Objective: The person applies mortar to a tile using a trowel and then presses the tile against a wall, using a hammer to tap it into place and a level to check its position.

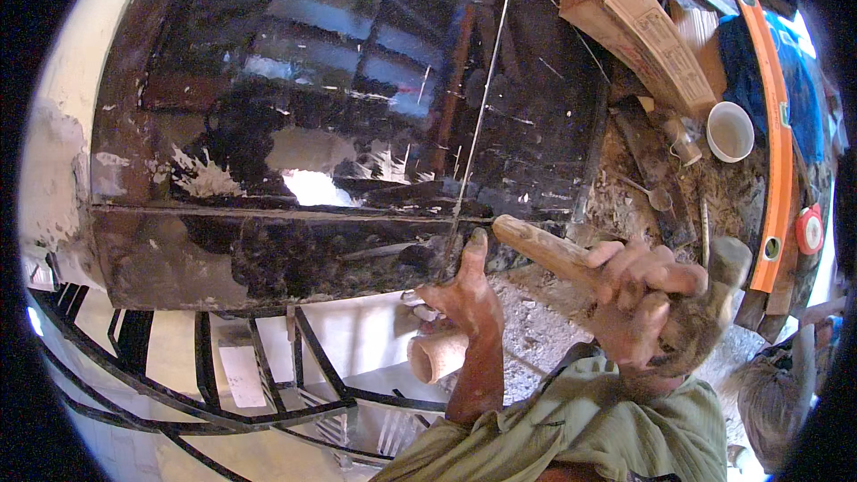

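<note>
A dark, glossy stone strip (295, 254) runs along the front edge of a large dark polished slab (214, 45), with pale smears on both. My left hand (469, 290) grips the strip's front edge near its right end, thumb on top and fingers mostly hidden below. My right hand (634, 295) is closed around the wooden handle of a mallet (544, 250). Its handle butt points left, at the strip close to my left thumb. The dusty grey mallet head (728, 277) is on the far side of my right hand. A taut white string (489, 80) crosses the slab.
To the right lie a cardboard box (643, 31), an orange spirit level (772, 125), a white cup (730, 132), a metal mug (684, 143), a spoon (659, 198) and a red-and-white round object (810, 230). Black metal railing (205, 357) stands below left.
</note>
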`<state>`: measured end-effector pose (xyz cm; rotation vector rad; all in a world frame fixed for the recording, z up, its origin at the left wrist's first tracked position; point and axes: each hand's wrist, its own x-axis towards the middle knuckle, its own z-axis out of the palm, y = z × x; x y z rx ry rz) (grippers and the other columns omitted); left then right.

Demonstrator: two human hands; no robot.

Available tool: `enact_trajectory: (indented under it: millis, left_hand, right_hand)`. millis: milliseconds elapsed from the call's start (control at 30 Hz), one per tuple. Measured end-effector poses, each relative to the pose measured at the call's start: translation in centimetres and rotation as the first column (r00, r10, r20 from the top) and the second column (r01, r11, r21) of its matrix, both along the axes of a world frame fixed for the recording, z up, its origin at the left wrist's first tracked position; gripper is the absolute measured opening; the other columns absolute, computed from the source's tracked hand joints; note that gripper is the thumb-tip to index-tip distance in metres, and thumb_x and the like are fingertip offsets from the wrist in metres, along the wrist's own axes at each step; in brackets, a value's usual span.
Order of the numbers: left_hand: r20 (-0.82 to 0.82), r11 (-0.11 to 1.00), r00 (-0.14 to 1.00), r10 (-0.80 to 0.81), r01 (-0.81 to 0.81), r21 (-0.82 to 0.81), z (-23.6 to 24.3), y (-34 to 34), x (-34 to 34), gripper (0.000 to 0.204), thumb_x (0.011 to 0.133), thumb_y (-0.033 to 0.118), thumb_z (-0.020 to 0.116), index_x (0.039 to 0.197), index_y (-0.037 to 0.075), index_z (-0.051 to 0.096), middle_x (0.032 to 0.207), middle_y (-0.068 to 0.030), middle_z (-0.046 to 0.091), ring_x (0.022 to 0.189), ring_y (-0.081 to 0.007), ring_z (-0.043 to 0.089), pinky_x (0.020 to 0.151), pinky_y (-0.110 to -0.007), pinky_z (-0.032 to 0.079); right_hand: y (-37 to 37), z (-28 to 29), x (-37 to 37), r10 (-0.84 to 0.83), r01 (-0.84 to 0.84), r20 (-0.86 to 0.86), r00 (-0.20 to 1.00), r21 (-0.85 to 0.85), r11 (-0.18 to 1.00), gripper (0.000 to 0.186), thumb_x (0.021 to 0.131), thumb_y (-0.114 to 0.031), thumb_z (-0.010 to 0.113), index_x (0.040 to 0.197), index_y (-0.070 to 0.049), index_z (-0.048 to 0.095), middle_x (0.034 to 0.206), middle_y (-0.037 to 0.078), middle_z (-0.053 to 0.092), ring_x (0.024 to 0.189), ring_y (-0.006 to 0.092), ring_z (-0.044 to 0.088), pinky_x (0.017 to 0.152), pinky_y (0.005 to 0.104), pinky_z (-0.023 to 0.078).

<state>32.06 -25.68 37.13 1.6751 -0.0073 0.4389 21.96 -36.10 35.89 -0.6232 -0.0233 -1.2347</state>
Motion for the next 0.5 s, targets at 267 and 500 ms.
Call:
enact_trajectory:
  millis: [267, 500]
  left_hand:
    - [0.007, 0.997, 0.998, -0.070, 0.070, -0.042, 0.1, -0.6, 0.1, 0.074, 0.066, -0.004, 0.075, 0.127, -0.006, 0.032, 0.121, -0.0169, 0.047, 0.106, -0.0254, 0.050, 0.098, -0.037, 0.039]
    - [0.047, 0.997, 0.996, -0.076, 0.077, -0.031, -0.3, -0.1, 0.1, 0.075, 0.068, -0.005, 0.074, 0.129, -0.006, 0.030, 0.123, -0.0174, 0.047, 0.108, -0.0245, 0.049, 0.098, -0.036, 0.040]
  right_hand:
    - [0.2, -0.6, 0.8, -0.030, 0.030, 0.002, 1.000, -0.024, 0.999, 0.018, 0.092, -0.023, 0.052, 0.097, -0.007, 0.046, 0.071, 0.007, 0.045, 0.063, 0.0212, 0.050, 0.075, 0.0485, 0.047]
    - [0.6, 0.3, 0.4, -0.033, 0.030, -0.047, 0.998, -0.050, 0.998, 0.022, 0.092, -0.029, 0.052, 0.099, -0.010, 0.042, 0.071, 0.004, 0.041, 0.061, 0.0177, 0.046, 0.074, 0.0452, 0.046]
